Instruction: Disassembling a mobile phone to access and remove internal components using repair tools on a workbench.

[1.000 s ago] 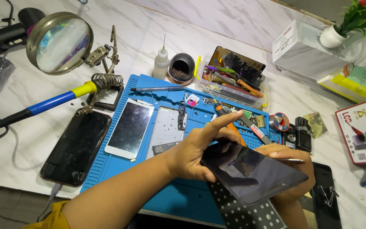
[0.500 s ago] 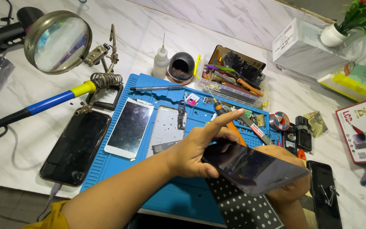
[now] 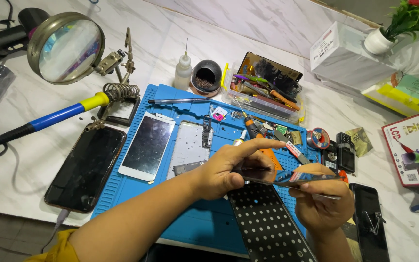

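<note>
Two hands holding a phone screen edge-on above the blue mat (image 3: 136,194).
Left hand (image 3: 229,170) fingers are gripping the phone screen (image 3: 287,178); right hand (image 3: 323,204) fingers are closing around its right end.

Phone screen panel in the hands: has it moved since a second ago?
Yes. The dark screen panel has tipped from face-up to nearly edge-on over the blue mat, still held by the left hand and right hand.

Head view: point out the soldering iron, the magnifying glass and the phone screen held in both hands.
soldering iron (image 3: 59,118): head view, on its blue handle.
magnifying glass (image 3: 66,48): head view, middle of the lens.
phone screen (image 3: 287,177): head view, on its thin edge between the left hand (image 3: 229,170) and the right hand (image 3: 323,206).
</note>
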